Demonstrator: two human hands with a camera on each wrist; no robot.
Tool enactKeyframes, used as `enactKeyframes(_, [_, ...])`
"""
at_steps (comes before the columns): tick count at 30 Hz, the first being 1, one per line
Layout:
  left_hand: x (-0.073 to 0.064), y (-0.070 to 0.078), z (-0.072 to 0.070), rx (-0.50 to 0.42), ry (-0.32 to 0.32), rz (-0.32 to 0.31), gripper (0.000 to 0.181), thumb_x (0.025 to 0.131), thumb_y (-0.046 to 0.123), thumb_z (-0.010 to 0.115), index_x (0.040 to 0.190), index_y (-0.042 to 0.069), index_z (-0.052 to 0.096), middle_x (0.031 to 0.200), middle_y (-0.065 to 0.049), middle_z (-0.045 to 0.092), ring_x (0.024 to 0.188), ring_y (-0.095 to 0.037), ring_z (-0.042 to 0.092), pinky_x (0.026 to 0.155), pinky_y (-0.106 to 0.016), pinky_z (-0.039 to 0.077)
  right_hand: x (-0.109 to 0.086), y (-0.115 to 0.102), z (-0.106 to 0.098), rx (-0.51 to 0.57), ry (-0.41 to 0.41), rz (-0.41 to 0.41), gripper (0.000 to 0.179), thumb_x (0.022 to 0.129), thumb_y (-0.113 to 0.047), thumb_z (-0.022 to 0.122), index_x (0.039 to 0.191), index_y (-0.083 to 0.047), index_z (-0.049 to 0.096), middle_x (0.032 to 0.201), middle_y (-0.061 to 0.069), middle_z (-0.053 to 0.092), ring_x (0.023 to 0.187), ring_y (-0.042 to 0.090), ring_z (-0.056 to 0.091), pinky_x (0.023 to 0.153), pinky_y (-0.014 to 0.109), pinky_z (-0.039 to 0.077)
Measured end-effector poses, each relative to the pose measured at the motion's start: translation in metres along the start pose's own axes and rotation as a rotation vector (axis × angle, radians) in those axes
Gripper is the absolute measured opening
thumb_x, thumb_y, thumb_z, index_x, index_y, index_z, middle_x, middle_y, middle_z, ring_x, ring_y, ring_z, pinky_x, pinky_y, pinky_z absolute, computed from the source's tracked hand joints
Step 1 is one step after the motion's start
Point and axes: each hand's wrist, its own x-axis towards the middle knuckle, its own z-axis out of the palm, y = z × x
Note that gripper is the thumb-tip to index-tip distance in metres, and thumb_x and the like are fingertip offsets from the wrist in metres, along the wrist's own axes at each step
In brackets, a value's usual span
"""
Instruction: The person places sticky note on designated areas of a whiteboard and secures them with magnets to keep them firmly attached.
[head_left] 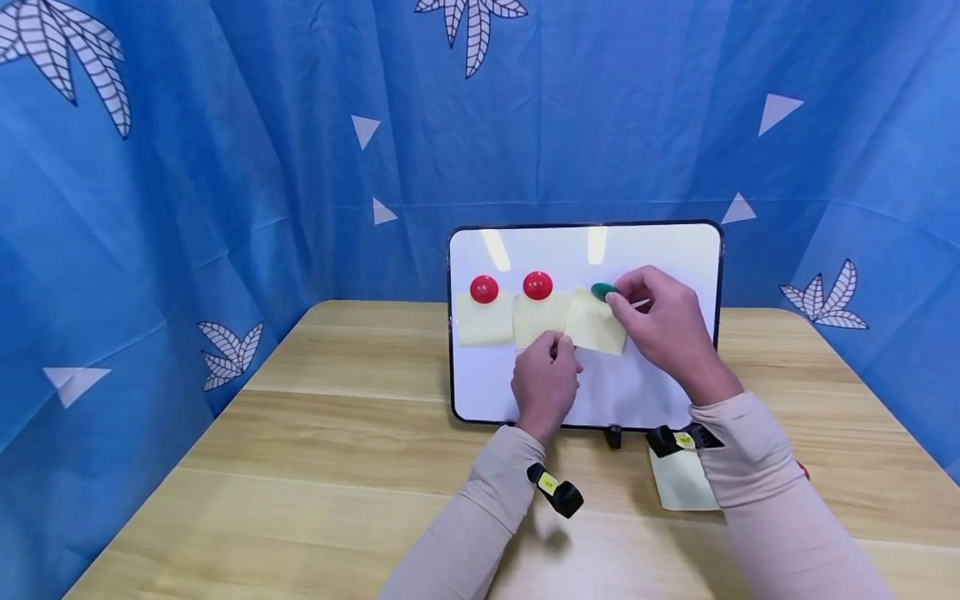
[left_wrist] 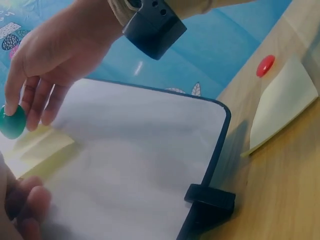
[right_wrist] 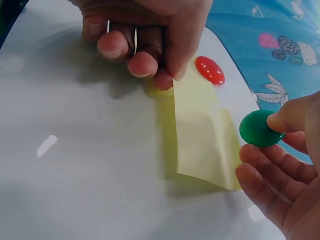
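A small whiteboard [head_left: 645, 400] with a black frame stands upright on the table. Two pale yellow sticky notes [head_left: 483, 327] hang on its left half, each under a red round magnet [head_left: 537, 285]. Beside them, a third yellow sticky note [right_wrist: 205, 140] stands partly away from the board. My left hand [head_left: 546, 379] pinches this note by its lower left corner. Between thumb and fingers, my right hand [head_left: 663, 321] holds a green round magnet [right_wrist: 257, 128] at the note's top edge. Whether the magnet touches the board cannot be told.
On the table right of the board lie a pad of yellow notes [left_wrist: 282, 107] and another red magnet [left_wrist: 266, 65], partly behind my right forearm in the head view. Black feet [head_left: 613, 437] support the board. A blue patterned curtain [head_left: 637, 125] hangs behind the wooden table [head_left: 300, 467].
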Motion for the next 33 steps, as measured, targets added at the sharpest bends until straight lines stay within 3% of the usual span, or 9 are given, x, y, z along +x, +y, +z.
enactKeyframes(9, [-0.003, -0.001, 0.002, -0.054, 0.04, 0.028, 0.03, 0.103, 0.026, 0.047, 0.082, 0.013, 0.064, 0.06, 0.013, 0.058, 0.056, -0.007, 0.055, 0.058, -0.032, 0.045, 0.0, -0.005, -0.003, 0.021, -0.002, 0.003, 0.016, 0.096, -0.019, 0.069, 0.104, -0.005, 0.066, 0.099, 0.009, 0.069, 0.085, 0.021, 0.066, 0.072, 0.014, 0.048])
enactKeyframes(14, [-0.004, -0.001, 0.003, -0.097, 0.017, 0.042, 0.03, 0.104, 0.027, 0.048, 0.087, 0.012, 0.067, 0.06, 0.011, 0.058, 0.054, -0.009, 0.056, 0.055, -0.032, 0.045, 0.002, -0.006, -0.004, 0.015, -0.011, 0.007, 0.017, 0.096, -0.02, 0.069, 0.104, -0.005, 0.066, 0.1, 0.009, 0.07, 0.085, 0.021, 0.066, 0.071, 0.014, 0.048])
enactKeyframes(33, [-0.004, -0.002, 0.009, -0.103, -0.017, -0.015, 0.031, 0.104, 0.035, 0.053, 0.09, 0.016, 0.074, 0.056, 0.015, 0.059, 0.053, -0.008, 0.059, 0.055, -0.031, 0.047, 0.016, -0.004, 0.0, -0.011, -0.076, 0.09, 0.018, 0.097, -0.02, 0.068, 0.107, -0.005, 0.066, 0.101, 0.012, 0.069, 0.088, 0.024, 0.061, 0.075, 0.018, 0.047])
